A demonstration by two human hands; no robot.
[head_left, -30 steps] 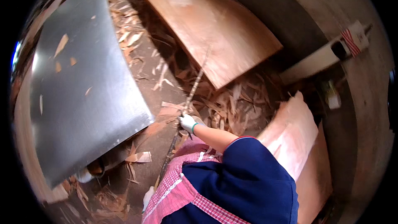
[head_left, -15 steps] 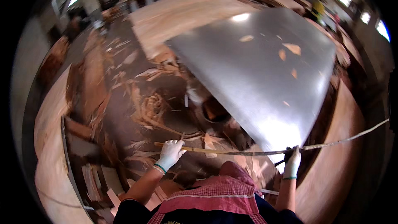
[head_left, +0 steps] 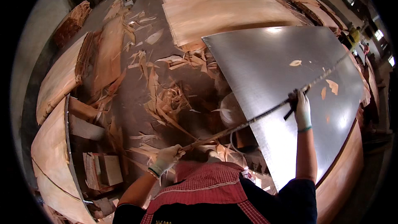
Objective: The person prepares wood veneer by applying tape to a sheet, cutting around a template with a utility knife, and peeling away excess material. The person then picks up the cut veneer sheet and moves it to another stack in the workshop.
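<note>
A long thin wooden pole (head_left: 248,122) slants across my front, its near end by my waist and its far end reaching over the metal-topped table (head_left: 265,74) at the upper right. My left hand (head_left: 167,157), in a white glove with a green cuff, is wrapped round the near end. Farther along, my right hand (head_left: 302,104), gloved the same way, is closed round the pole above the shiny sheet metal. Dark material, perhaps a dark patch or wrap, shows at the right-hand grip. Several scraps of veneer (head_left: 332,86) lie on the metal.
Stacked veneer sheets (head_left: 224,14) stand beyond the table. More veneer stacks (head_left: 54,141) line the left side, and another (head_left: 342,174) stands at the right. Torn veneer strips (head_left: 172,99) litter the floor. A person in yellow (head_left: 354,35) is far off at the right.
My right hand has risen and moved forward over the metal, tilting the pole from nearly level to a slant away from me. My left hand has dropped slightly. The view has shifted too.
</note>
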